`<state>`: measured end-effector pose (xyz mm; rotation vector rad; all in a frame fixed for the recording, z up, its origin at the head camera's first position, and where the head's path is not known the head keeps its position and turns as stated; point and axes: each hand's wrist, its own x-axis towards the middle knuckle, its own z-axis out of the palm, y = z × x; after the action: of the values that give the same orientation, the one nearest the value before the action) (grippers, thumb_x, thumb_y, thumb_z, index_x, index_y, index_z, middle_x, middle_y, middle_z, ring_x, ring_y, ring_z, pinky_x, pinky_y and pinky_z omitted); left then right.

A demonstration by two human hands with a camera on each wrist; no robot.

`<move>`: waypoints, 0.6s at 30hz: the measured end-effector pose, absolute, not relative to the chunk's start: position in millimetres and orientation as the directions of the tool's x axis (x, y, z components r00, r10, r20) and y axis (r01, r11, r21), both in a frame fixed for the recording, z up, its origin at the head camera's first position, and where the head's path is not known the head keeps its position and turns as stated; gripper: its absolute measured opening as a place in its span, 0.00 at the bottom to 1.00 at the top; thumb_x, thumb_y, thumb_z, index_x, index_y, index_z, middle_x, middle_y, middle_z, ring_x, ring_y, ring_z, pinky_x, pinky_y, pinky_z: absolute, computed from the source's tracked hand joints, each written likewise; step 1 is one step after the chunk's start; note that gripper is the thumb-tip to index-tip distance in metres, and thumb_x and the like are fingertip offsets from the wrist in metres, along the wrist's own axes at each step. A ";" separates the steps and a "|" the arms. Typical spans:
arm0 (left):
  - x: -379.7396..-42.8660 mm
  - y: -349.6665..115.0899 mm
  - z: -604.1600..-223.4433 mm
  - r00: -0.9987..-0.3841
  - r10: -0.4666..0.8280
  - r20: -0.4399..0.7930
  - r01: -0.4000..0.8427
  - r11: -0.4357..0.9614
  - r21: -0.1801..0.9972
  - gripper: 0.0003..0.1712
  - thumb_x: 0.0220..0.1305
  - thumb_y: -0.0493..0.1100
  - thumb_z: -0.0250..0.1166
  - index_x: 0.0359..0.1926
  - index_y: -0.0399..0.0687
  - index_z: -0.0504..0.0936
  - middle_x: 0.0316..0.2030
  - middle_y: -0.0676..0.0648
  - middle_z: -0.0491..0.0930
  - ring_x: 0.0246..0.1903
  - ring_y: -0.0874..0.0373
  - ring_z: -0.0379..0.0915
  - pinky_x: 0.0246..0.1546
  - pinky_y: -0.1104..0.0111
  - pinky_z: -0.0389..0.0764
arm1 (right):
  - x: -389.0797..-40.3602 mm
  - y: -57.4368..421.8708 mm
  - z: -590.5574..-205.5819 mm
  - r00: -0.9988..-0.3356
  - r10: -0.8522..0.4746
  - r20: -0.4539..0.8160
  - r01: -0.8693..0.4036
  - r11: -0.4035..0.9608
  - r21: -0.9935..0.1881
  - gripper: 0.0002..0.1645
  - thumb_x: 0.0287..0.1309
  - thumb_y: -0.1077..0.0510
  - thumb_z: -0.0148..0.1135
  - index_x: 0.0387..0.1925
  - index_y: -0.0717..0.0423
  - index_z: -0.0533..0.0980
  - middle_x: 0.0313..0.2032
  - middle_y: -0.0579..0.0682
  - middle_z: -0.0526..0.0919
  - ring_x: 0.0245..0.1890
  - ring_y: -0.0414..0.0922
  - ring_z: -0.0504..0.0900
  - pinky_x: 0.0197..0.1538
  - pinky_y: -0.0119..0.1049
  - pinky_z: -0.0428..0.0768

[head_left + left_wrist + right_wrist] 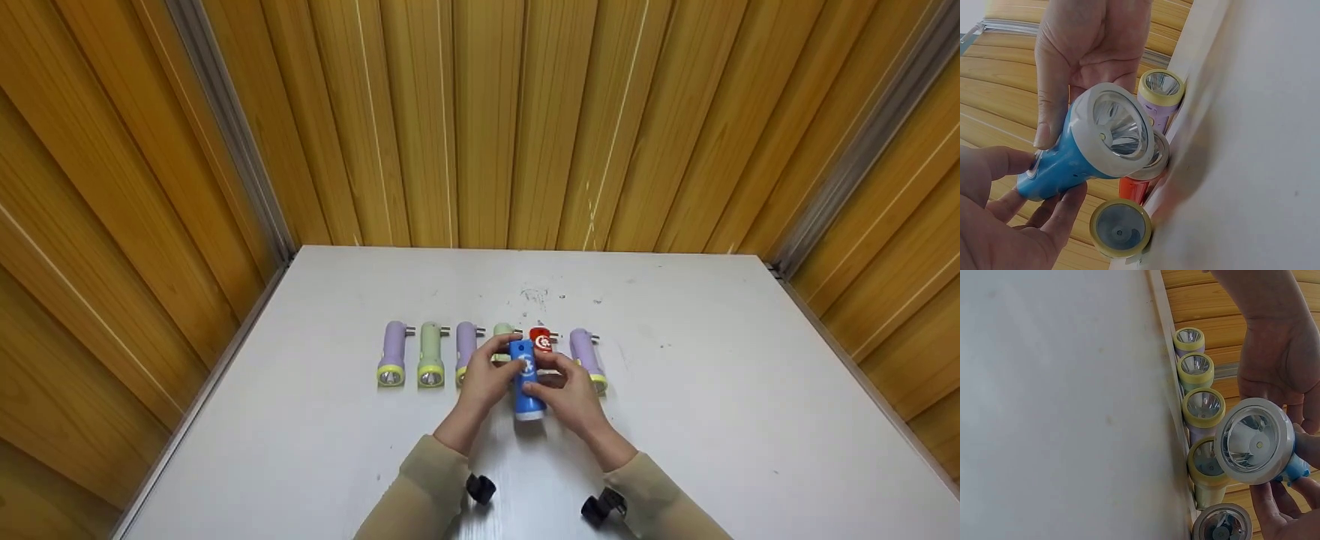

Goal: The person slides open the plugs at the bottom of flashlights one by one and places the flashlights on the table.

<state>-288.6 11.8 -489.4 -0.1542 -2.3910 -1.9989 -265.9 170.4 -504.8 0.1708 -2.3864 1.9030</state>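
Both hands hold a blue flashlight [531, 405] over the front of a row of flashlights, its white-rimmed head toward the person. My left hand [486, 381] grips the tail end, thumb on the white emblem on the body. Nearer the head, my right hand [576, 396] pinches the body between thumb and fingers. In the left wrist view the clear lens and reflector of the blue flashlight [1053, 174] face the camera. Partly behind the hands lie a red flashlight [539, 336] and a green flashlight [502, 328].
Left of the hands lie a purple flashlight [394, 346], a green flashlight [430, 349] and another purple flashlight [465, 339], heads toward the person. A further purple flashlight [583, 349] lies right. Metal prongs stick out near their tails. Wood-look walls [487, 127] border the white table [712, 390].
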 end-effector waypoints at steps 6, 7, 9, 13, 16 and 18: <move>-288.4 11.7 -490.0 -0.996 0.062 0.070 0.080 0.172 0.982 0.25 0.60 0.36 0.69 0.60 0.46 0.83 0.54 0.37 0.82 0.40 0.52 0.80 0.40 0.65 0.84 | -265.8 170.6 -504.9 -0.991 -0.036 0.125 -0.130 0.233 -0.964 0.29 0.56 0.66 0.74 0.60 0.61 0.79 0.52 0.60 0.85 0.48 0.54 0.88 0.55 0.44 0.86; -288.3 11.8 -490.0 -0.996 0.062 0.066 0.076 0.173 0.982 0.25 0.60 0.36 0.69 0.60 0.47 0.83 0.55 0.37 0.82 0.41 0.52 0.80 0.40 0.65 0.83 | -265.7 170.7 -505.1 -0.992 -0.035 0.125 -0.130 0.239 -0.962 0.29 0.56 0.66 0.74 0.61 0.61 0.79 0.52 0.61 0.84 0.48 0.54 0.88 0.56 0.44 0.86; -288.1 11.9 -489.6 -0.996 0.063 0.056 0.067 0.179 0.982 0.25 0.61 0.37 0.69 0.61 0.47 0.82 0.55 0.37 0.82 0.41 0.52 0.80 0.39 0.66 0.83 | -266.0 170.6 -505.5 -0.992 -0.034 0.119 -0.123 0.249 -0.961 0.29 0.56 0.66 0.74 0.61 0.60 0.79 0.53 0.61 0.84 0.48 0.54 0.88 0.56 0.44 0.86; -288.3 12.0 -488.9 -0.997 0.067 0.043 0.055 0.188 0.981 0.26 0.62 0.37 0.68 0.62 0.46 0.81 0.56 0.37 0.81 0.42 0.51 0.80 0.40 0.65 0.84 | -265.3 170.3 -505.3 -0.993 -0.036 0.116 -0.121 0.267 -0.956 0.29 0.56 0.65 0.74 0.61 0.60 0.79 0.53 0.61 0.84 0.48 0.53 0.88 0.56 0.44 0.86; -288.8 12.1 -488.0 -0.997 0.068 0.040 0.053 0.194 0.980 0.26 0.63 0.38 0.68 0.63 0.46 0.81 0.57 0.37 0.81 0.43 0.51 0.80 0.42 0.64 0.84 | -264.9 170.1 -504.1 -0.993 -0.037 0.112 -0.118 0.260 -0.958 0.29 0.56 0.66 0.74 0.61 0.61 0.79 0.53 0.61 0.84 0.48 0.53 0.88 0.56 0.45 0.86; -289.0 12.2 -487.3 -0.997 0.067 0.035 0.047 0.198 0.979 0.26 0.63 0.38 0.67 0.63 0.46 0.81 0.57 0.37 0.81 0.43 0.51 0.80 0.43 0.64 0.85 | -264.6 170.2 -503.2 -0.993 -0.039 0.115 -0.122 0.251 -0.960 0.29 0.56 0.66 0.74 0.61 0.61 0.79 0.53 0.61 0.84 0.48 0.53 0.88 0.56 0.45 0.86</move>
<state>-289.0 12.2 -487.3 -0.1163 -2.4436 -1.9951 -264.6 170.2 -503.2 0.1567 -2.4307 1.8756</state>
